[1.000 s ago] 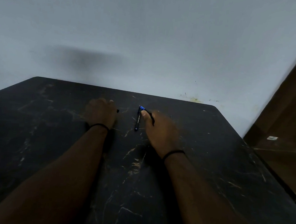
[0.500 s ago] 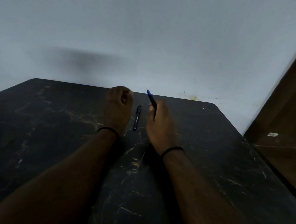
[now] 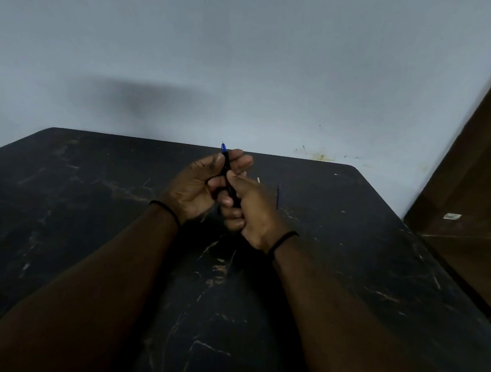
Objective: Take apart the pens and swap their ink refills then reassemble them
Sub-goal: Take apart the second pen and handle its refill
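Both my hands hold one black pen (image 3: pixel 226 167) with a blue tip, upright above the dark marbled table (image 3: pixel 93 205). My left hand (image 3: pixel 194 187) curls its fingers and thumb round the pen's upper part. My right hand (image 3: pixel 251 212) grips the lower barrel, thumb against it. A thin dark rod (image 3: pixel 278 196), perhaps a refill, lies on the table just right of my right hand. I cannot see a second pen; my hands cover the spot where it lay.
A small pale speck (image 3: pixel 258 180) lies on the table behind my right hand. A grey wall (image 3: pixel 245 70) rises directly behind the table's far edge. A brown wooden panel (image 3: pixel 468 185) stands at the right.
My right hand lifted the blue-tipped pen off the table. My left hand came across and took hold of its upper part; both hands now meet over the table's middle.
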The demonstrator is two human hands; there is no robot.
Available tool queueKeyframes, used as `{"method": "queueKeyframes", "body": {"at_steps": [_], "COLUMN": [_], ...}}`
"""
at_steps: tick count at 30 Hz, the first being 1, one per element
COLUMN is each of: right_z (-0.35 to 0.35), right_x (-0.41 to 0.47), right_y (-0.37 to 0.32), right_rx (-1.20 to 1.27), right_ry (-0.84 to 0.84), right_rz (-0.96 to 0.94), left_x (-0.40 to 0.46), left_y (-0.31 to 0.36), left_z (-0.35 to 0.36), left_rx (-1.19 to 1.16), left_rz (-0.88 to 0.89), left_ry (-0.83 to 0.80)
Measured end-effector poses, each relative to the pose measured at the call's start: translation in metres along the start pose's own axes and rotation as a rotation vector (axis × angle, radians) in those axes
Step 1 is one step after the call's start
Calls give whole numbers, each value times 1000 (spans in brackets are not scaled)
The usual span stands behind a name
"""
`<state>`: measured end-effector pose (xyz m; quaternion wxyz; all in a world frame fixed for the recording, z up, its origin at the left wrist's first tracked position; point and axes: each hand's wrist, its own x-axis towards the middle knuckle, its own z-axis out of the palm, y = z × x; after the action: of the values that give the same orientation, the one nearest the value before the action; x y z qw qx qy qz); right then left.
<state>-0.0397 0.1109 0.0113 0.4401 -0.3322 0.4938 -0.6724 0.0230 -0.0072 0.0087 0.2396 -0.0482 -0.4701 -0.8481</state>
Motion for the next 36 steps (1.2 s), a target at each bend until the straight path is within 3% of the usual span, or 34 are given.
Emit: {"method": "queueKeyframes", "body": {"at_steps": [2, 4, 11, 14, 19, 29, 36], "right_z": [-7, -11, 2, 2, -4, 0, -3], "right_x": [-2, -2, 4, 7, 10, 1, 5], "right_y": [-4, -5, 2, 7, 10, 8, 11], "right_rx": [143, 142, -349, -447, -552, -336, -475], "right_ry": [-166, -187, 181, 296, 443, 394, 412], "right_rz": [106, 120, -149, -297, -305, -314, -299], "left_x": [-1, 0, 4, 4, 5, 4, 0], "left_y": [2, 3, 3, 3, 2, 0, 2], "left_z": [-1, -1, -4, -3, -4, -15, -9], "left_rx": [-15, 10, 80, 80, 184, 211, 260], "left_rz": [-7, -7, 44, 82, 133, 87, 96], "left_ry": [-32, -13, 73, 84, 139, 336, 346]}}
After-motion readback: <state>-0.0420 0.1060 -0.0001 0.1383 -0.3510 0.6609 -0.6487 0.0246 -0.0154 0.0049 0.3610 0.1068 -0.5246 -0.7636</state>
